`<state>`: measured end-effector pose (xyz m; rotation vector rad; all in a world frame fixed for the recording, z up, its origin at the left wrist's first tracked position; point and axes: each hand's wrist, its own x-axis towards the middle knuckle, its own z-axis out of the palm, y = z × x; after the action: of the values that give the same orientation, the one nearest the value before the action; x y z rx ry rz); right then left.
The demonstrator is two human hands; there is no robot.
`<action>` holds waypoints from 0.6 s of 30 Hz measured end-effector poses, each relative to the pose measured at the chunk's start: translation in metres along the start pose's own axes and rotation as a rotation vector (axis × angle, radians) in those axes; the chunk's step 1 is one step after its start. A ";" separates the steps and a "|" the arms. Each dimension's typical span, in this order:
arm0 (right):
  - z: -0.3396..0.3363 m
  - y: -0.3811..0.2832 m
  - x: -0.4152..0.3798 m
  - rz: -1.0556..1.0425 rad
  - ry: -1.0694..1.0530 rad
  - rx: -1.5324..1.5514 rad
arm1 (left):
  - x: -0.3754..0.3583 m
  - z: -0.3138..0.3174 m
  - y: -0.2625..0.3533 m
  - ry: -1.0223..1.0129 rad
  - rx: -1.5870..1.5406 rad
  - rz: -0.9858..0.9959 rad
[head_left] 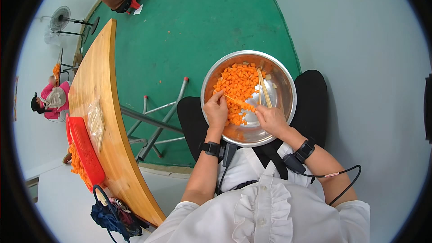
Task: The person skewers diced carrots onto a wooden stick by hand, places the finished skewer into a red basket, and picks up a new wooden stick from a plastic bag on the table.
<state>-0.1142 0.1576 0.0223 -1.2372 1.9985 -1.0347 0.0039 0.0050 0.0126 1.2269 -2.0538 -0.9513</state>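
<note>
A steel bowl [288, 128] rests on my lap, with many diced carrot pieces [238, 81] heaped on its left and far sides. Over it I hold a thin skewer threaded with a row of carrot pieces [243, 104]. My left hand [216, 111] pinches the skewer's left end. At the other end, the fingers of my right hand [272, 121] are closed around the skewer by the last carrot pieces. Several bare wooden skewers [264, 87] lean inside the bowl, just beyond my right hand.
To the left stands a wooden table [121, 171] carrying a red basket [85, 153], carrots and a plastic bag of skewers [96, 123]. A dark blue bag [105, 213] hangs near its corner. Metal table legs [155, 128] reach toward my knee. Other people sit farther off, near a fan [60, 19].
</note>
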 end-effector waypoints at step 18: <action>0.003 0.001 -0.002 -0.006 -0.009 -0.061 | 0.001 0.002 -0.007 -0.055 0.089 0.135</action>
<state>-0.1116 0.1586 0.0200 -1.2775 2.0341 -0.9760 0.0050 0.0024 0.0060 1.1013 -2.2127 -0.8469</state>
